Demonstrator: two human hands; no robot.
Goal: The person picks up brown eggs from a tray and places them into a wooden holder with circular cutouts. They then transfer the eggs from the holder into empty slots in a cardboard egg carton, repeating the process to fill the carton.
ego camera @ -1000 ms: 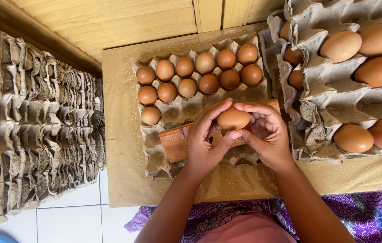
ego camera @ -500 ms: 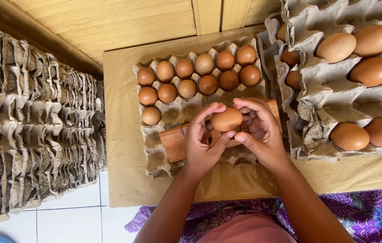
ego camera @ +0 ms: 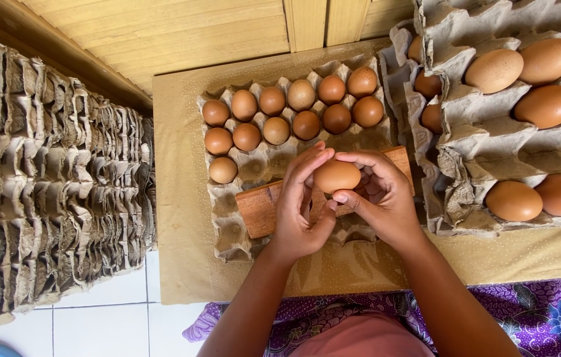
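Observation:
My left hand [ego camera: 300, 211] and my right hand [ego camera: 383, 198] together hold one brown egg [ego camera: 336, 176] by the fingertips. They hover just above a grey cardboard egg tray [ego camera: 227, 228]. A flat wooden block [ego camera: 261, 208] lies across that tray under my hands. The tray's far rows hold several brown eggs [ego camera: 294, 109], and one more egg [ego camera: 222, 170] sits alone in the third row at the left.
A stack of egg trays [ego camera: 465, 112] with larger brown eggs stands at the right. Tall piles of bare egg trays [ego camera: 49, 192] line the left. A brown cardboard sheet [ego camera: 181, 264] lies under the trays, with white floor tiles [ego camera: 115, 317] beside it and patterned purple cloth [ego camera: 545, 317] on my lap.
Both hands have carried the egg slightly toward the far rows of the tray. My fingers have shifted around the egg.

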